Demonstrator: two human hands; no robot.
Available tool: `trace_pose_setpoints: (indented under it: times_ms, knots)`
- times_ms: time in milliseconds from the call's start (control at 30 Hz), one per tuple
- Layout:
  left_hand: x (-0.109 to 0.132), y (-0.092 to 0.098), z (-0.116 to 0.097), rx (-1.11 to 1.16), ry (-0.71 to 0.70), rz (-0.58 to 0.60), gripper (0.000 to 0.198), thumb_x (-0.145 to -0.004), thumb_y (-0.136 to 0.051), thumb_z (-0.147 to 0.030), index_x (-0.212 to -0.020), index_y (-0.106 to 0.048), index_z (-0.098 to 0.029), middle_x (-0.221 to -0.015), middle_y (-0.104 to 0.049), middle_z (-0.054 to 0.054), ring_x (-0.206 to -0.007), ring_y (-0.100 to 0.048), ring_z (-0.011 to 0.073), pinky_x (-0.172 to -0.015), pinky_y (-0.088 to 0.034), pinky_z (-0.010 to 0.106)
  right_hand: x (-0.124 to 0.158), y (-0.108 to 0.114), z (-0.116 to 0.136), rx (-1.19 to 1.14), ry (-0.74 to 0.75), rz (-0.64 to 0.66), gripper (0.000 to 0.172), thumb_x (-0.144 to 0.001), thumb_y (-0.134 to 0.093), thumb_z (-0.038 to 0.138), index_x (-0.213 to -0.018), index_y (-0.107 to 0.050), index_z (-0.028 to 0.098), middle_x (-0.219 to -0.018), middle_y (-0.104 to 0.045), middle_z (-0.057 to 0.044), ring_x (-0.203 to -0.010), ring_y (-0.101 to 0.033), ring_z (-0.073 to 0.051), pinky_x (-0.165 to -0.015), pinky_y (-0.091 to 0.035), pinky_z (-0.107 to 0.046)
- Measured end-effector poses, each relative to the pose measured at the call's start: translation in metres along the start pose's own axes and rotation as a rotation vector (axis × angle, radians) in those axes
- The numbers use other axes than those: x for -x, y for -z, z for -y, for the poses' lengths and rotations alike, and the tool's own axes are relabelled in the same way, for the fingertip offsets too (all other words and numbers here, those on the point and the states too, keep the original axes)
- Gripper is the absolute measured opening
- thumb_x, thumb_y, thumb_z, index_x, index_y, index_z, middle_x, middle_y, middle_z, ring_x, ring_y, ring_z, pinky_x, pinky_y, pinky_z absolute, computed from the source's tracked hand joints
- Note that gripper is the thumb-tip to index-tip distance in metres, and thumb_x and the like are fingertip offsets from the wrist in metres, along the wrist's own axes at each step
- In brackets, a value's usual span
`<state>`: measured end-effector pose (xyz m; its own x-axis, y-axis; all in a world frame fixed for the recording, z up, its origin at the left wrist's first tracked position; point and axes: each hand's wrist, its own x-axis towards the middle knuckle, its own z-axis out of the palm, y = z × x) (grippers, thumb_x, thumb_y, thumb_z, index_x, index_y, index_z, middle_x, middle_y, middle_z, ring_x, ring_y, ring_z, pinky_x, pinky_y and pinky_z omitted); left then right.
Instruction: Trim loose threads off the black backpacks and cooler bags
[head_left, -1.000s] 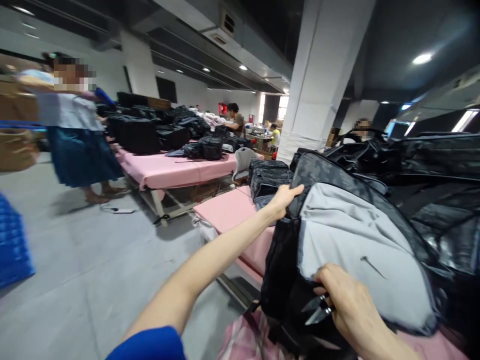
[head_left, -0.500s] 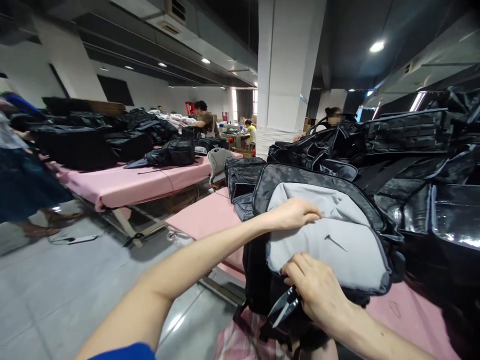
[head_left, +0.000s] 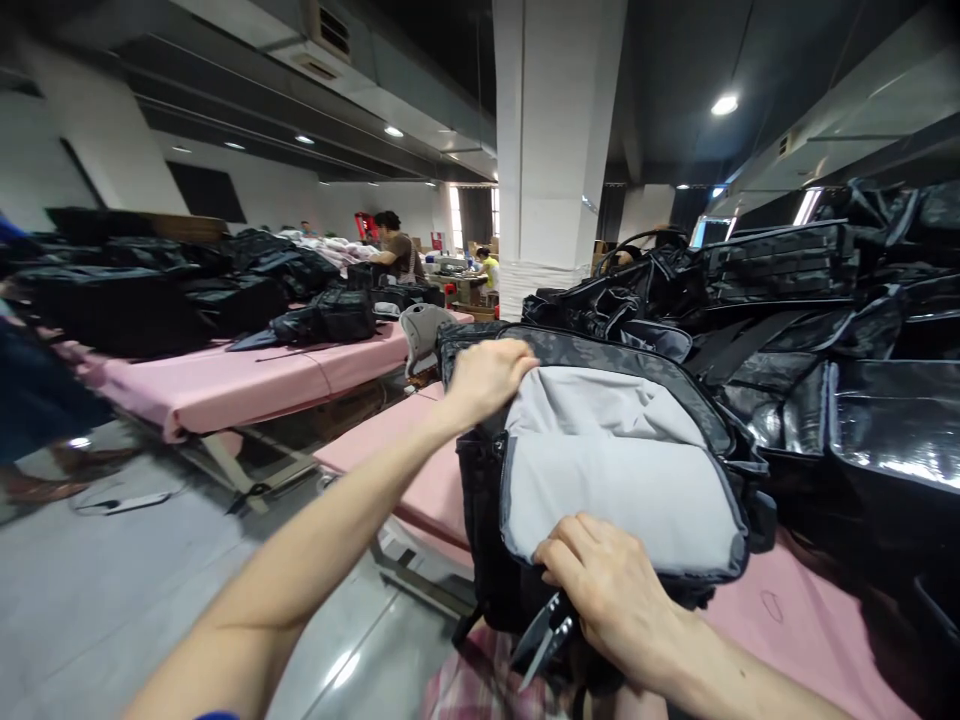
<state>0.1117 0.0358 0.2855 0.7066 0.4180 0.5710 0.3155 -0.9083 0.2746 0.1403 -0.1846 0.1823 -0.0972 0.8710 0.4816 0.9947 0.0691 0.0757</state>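
Observation:
A black backpack (head_left: pixel 495 560) with a grey lining (head_left: pixel 615 480) lies open on a pink-covered table (head_left: pixel 795 630) in front of me. My left hand (head_left: pixel 484 378) grips the far top edge of the open flap, fingers curled over it. My right hand (head_left: pixel 611 595) is closed on the near edge of the lining and also holds small metal thread snips (head_left: pixel 544 635), their blades pointing down and left.
A heap of glossy black bags (head_left: pixel 817 330) rises on the right of the table. Another pink table (head_left: pixel 240 365) with more black bags stands across the grey floor aisle (head_left: pixel 112 600). A white pillar (head_left: pixel 551 150) stands behind. People work at the far end.
My left hand slid left along the flap's top edge and pulled it, so the lining folds. The small dark thread mark on the lining is no longer visible. The view swung right.

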Motion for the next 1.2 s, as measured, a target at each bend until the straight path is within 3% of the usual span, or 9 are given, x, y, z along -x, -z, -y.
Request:
trace_pose_setpoints:
  times_ms: [100, 167, 367, 500, 600, 667, 867, 1067, 1200]
  knots:
    - [0.019, 0.038, 0.044, -0.507, 0.153, 0.006, 0.016, -0.079, -0.057, -0.02, -0.072, -0.068, -0.011, -0.092, -0.068, 0.018, -0.105, -0.055, 0.036, -0.096, -0.028, 0.054, -0.001, 0.001, -0.003, -0.012, 0.038, -0.041, 0.012, -0.083, -0.051, 0.007, -0.085, -0.05, 0.019, -0.078, -0.052, -0.001, -0.067, -0.044, -0.016, -0.055, -0.03, -0.028]
    - [0.039, 0.05, 0.054, -0.628, 0.085, -0.048, 0.013, -0.077, -0.059, -0.016, -0.085, -0.069, -0.011, -0.111, -0.063, 0.02, -0.118, -0.045, 0.0399, -0.099, -0.018, 0.063, -0.005, -0.001, -0.005, -0.017, 0.057, -0.064, 0.014, -0.083, -0.049, 0.005, -0.084, -0.05, 0.019, -0.077, -0.052, -0.001, -0.067, -0.045, -0.016, -0.055, -0.031, -0.028]
    - [0.063, 0.004, 0.024, -0.141, -0.562, 0.344, 0.061, -0.07, -0.066, -0.013, -0.127, -0.049, -0.024, -0.135, -0.05, 0.012, -0.13, -0.037, 0.0303, -0.109, -0.015, 0.056, -0.013, 0.007, -0.006, -0.077, 0.09, -0.147, 0.02, -0.088, -0.038, 0.007, -0.089, -0.054, 0.018, -0.076, -0.056, -0.003, -0.068, -0.051, -0.015, -0.056, -0.037, -0.025]
    - [0.067, -0.034, 0.017, 0.243, -0.583, 0.222, 0.038, -0.084, -0.046, -0.011, -0.117, -0.059, -0.023, -0.109, -0.065, 0.012, -0.103, -0.059, 0.0213, -0.109, -0.023, 0.047, -0.002, 0.047, -0.037, -0.376, -0.08, -0.138, 0.022, -0.09, -0.039, 0.022, -0.089, -0.061, 0.021, -0.076, -0.062, -0.004, -0.063, -0.055, -0.012, -0.055, -0.042, -0.022]
    - [0.077, -0.045, 0.024, 0.507, -0.498, 0.106, 0.027, -0.087, -0.048, -0.02, -0.106, -0.067, -0.025, -0.101, -0.068, 0.012, -0.091, -0.061, 0.0201, -0.102, -0.034, 0.041, 0.006, 0.075, -0.086, -0.359, -0.606, -0.278, 0.03, -0.083, -0.048, 0.043, -0.089, -0.067, 0.02, -0.077, -0.066, -0.006, -0.059, -0.056, -0.015, -0.049, -0.041, -0.024]
    - [0.083, -0.047, 0.027, 0.582, -0.464, 0.085, 0.026, -0.085, -0.053, -0.023, -0.106, -0.067, -0.026, -0.102, -0.068, 0.011, -0.092, -0.061, 0.0202, -0.102, -0.034, 0.04, 0.004, 0.081, -0.116, -0.364, -0.776, -0.169, 0.035, -0.076, -0.053, 0.047, -0.088, -0.07, 0.019, -0.082, -0.069, -0.008, -0.061, -0.059, -0.018, -0.051, -0.043, -0.026]
    - [0.087, -0.04, 0.021, 0.644, -0.38, 0.115, 0.021, -0.081, -0.059, -0.025, -0.099, -0.07, -0.027, -0.102, -0.068, 0.011, -0.092, -0.063, 0.0201, -0.102, -0.033, 0.039, -0.023, 0.06, -0.129, -0.388, -0.662, 0.123, 0.028, -0.073, -0.057, 0.044, -0.079, -0.07, 0.019, -0.082, -0.07, -0.005, -0.081, -0.063, -0.024, -0.075, -0.046, -0.03]
    - [0.086, -0.037, 0.019, 0.517, -0.461, 0.088, 0.022, -0.083, -0.055, -0.022, -0.098, -0.07, -0.026, -0.101, -0.069, 0.012, -0.089, -0.064, 0.0197, -0.097, -0.039, 0.039, -0.033, 0.057, -0.115, -0.333, -0.572, 0.138, 0.026, -0.073, -0.056, 0.043, -0.071, -0.064, 0.019, -0.069, -0.065, -0.003, -0.066, -0.058, -0.018, -0.061, -0.042, -0.025]
    - [0.086, -0.05, 0.026, 0.292, -0.67, -0.108, 0.022, -0.088, -0.05, -0.02, -0.102, -0.067, -0.023, -0.096, -0.07, 0.009, -0.083, -0.065, 0.0155, -0.09, -0.044, 0.035, -0.031, 0.059, -0.117, -0.245, -0.573, 0.015, 0.027, -0.074, -0.049, 0.044, -0.063, -0.053, 0.02, -0.059, -0.055, -0.001, -0.057, -0.05, -0.015, -0.054, -0.037, -0.024]
